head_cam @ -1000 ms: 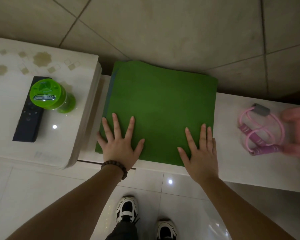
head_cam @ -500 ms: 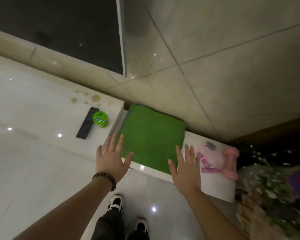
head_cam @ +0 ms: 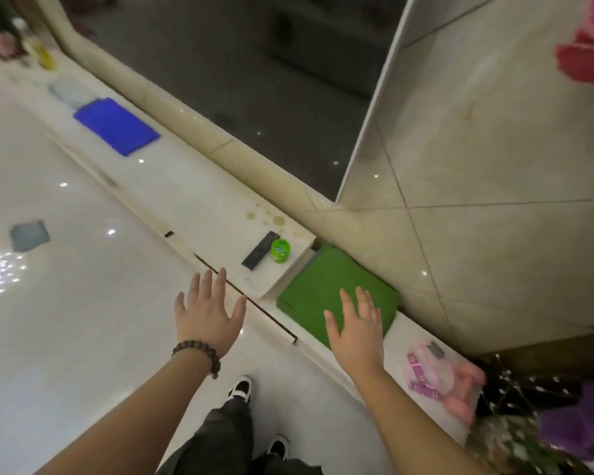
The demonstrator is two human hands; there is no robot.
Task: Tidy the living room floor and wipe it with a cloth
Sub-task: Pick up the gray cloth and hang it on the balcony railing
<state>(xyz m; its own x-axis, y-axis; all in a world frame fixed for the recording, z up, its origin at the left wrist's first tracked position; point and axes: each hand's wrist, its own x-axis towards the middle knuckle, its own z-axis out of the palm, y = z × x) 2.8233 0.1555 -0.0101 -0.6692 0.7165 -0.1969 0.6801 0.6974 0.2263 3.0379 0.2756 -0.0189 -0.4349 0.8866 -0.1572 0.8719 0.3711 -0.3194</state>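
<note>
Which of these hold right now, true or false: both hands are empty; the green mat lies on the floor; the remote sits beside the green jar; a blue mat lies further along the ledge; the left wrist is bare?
1. Both hands are empty. True: the left hand and right hand are spread open, holding nothing.
2. The green mat lies on the floor. False: it lies on the low ledge.
3. The remote sits beside the green jar. True.
4. A blue mat lies further along the ledge. True.
5. The left wrist is bare. False: it wears a bead bracelet.
</note>
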